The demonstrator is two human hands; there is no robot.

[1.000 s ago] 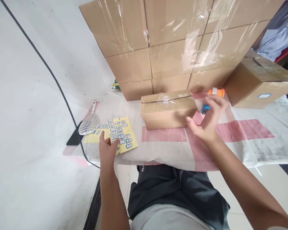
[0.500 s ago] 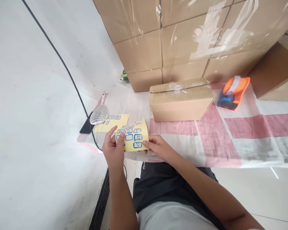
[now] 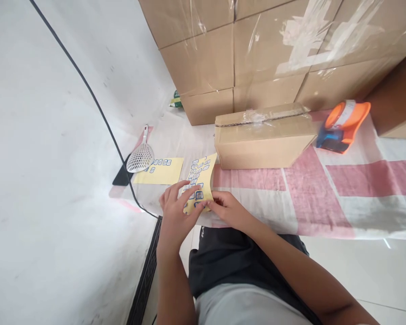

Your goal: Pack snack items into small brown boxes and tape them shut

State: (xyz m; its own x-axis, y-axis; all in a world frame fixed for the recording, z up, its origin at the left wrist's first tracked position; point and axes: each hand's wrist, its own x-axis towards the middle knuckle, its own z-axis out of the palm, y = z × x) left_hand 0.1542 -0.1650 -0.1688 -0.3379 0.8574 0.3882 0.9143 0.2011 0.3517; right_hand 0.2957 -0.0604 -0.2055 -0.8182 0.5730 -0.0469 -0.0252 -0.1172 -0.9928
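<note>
A yellow sticker sheet [image 3: 208, 174] with blue-outlined labels is held up, bent, over the table's front edge. My right hand [image 3: 228, 210] pinches its lower right corner between thumb and fingers. My left hand [image 3: 179, 210] reaches over the lower part of the sheet from the left, its fingers spread and bent across the face. Its thumb tip meets the lower edge beside my right thumb. Whether a label is between the left fingertips is too small to tell. A second yellow sticker sheet [image 3: 169, 174] lies flat on the table, partly under a white perforated skimmer [image 3: 140, 158].
A closed cardboard box [image 3: 262, 149] stands before a wall of stacked, film-wrapped cartons [image 3: 203, 63]. To its right lies an orange tape dispenser [image 3: 353, 119]. A dark phone-like slab [image 3: 121, 176] is under the skimmer. A black cable [image 3: 101, 113] hangs along the white wall at left.
My left hand has moved right, from the sheet's left edge over to its lower right part. The held sheet has turned and bent more. My right hand still grips its corner.
</note>
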